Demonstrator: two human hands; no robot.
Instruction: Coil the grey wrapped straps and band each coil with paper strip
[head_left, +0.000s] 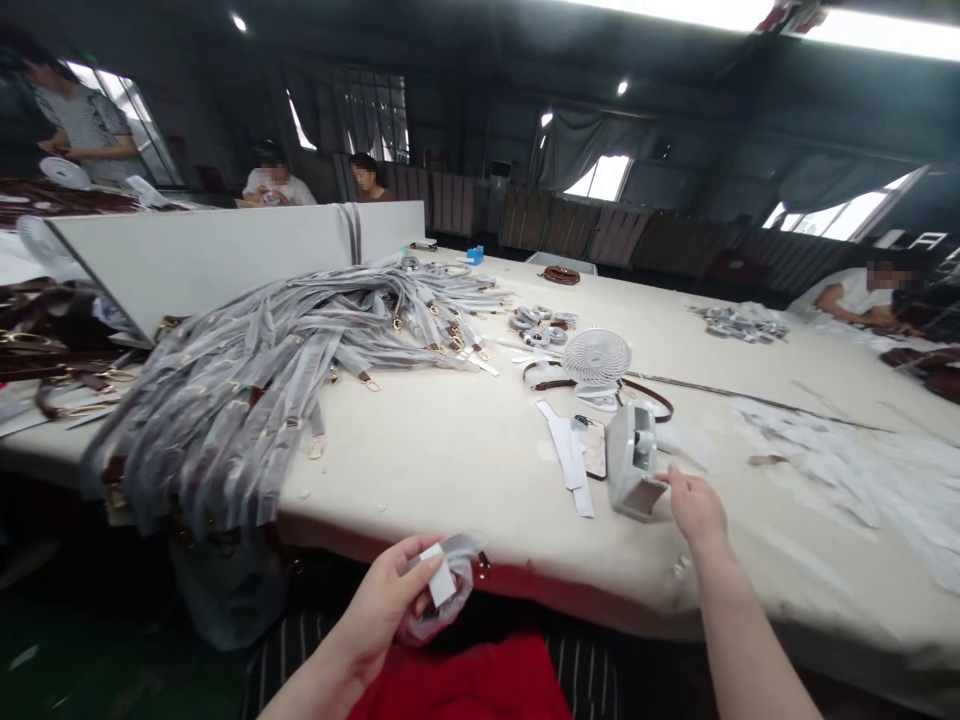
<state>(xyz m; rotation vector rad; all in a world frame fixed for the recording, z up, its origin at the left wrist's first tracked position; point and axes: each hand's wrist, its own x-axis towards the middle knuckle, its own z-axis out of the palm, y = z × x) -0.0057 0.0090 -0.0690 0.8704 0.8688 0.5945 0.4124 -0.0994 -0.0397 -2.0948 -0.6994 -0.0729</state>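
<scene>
At the table's front edge my left hand [390, 590] is closed on a coiled strap [459, 590] in clear wrapping, with a small white card [438, 577] pinched under the thumb. A gold-coloured clasp [484, 566] sticks out from the coil's right side. My right hand [696, 508] has its fingers drawn together at the right side of a grey tape dispenser [631, 462]; whatever the fingertips hold is too small to make out. Left of the dispenser lie a phone [592, 447] and white paper strips [566, 455].
A large pile of wrapped straps [247, 390] covers the left of the table [450, 450]. A white fan [598, 360] stands behind the dispenser, beside a brown strap [660, 398]. Plastic sleeves [862, 480] lie at right. Several people sit or stand beyond the table.
</scene>
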